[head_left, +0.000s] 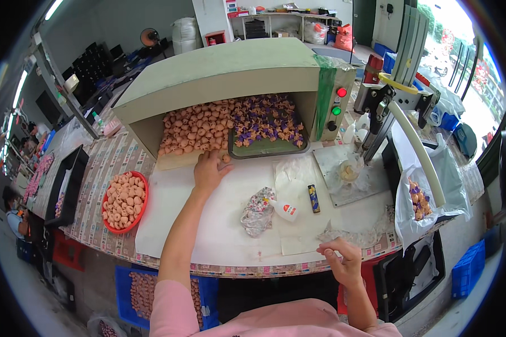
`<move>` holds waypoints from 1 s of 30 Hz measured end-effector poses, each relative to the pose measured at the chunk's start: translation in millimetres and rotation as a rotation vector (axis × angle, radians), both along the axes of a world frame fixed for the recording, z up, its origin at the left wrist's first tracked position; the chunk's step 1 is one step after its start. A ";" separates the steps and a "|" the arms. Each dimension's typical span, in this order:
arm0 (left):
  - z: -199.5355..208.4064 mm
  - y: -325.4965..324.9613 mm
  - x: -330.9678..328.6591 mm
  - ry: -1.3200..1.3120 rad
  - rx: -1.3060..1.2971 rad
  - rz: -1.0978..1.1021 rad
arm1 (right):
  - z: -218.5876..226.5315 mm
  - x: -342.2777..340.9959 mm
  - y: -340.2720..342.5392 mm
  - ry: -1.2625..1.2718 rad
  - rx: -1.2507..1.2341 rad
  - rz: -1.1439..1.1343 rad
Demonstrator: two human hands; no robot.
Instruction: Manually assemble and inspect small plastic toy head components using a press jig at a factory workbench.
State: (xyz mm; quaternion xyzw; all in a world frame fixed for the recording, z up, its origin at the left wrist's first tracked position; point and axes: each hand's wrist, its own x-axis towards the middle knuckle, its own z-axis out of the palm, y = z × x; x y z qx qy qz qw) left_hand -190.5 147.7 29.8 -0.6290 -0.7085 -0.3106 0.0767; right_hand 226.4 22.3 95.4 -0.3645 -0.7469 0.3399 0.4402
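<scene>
At the mouth of the green box-shaped machine (pixel 225 73), the left hand (pixel 209 171) lies palm down with its fingers (pixel 207 156) stretched forward and slightly spread, their tips touching the front edge of a heap of small peach-coloured pieces (pixel 192 130). Whether a piece is pinched under them cannot be told — the back of the hand hides the fingertips. One loose peach piece (pixel 226 159) sits just beside the hand. The heap runs left to right across the opening on a pale board (pixel 177 161); next to it, on a grey tray (pixel 267 149), lies a mix of purple and orange pieces (pixel 267 121). How far both heaps reach back under the hood is hidden.

The right hand (pixel 343 261) rests near the front edge of the bench (pixel 95 224), well apart from the machine, fingers (pixel 333 259) curled loosely inward; what, if anything, they pinch cannot be made out, though crumpled clear film (pixel 348 236) lies just beyond them.

A red bowl (pixel 144 196) of peach pieces stands to the left of the white sheet (pixel 174 219). Between the hands lie a crumpled foil bag (pixel 257 210), a small white squeeze bottle (pixel 284 209) on its side — nozzle pointing left — and a dark lighter (pixel 314 198), long axis running away from the person. A clear bag (pixel 427 196) at the right holds a few pieces; its lower part is hard to read.
</scene>
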 end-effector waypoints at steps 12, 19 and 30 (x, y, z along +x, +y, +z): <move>-9.7 -13.6 11.2 -0.805 -0.040 -0.103 | -5.3 1.4 -2.0 -0.043 -0.048 -0.016; 9.2 -107.7 65.1 -2.589 -0.106 -0.482 | -21.8 -60.0 55.4 -0.209 0.244 -0.109; 7.0 -174.2 151.2 -2.907 0.002 -0.506 | -51.4 -85.9 61.7 -0.430 0.117 -0.013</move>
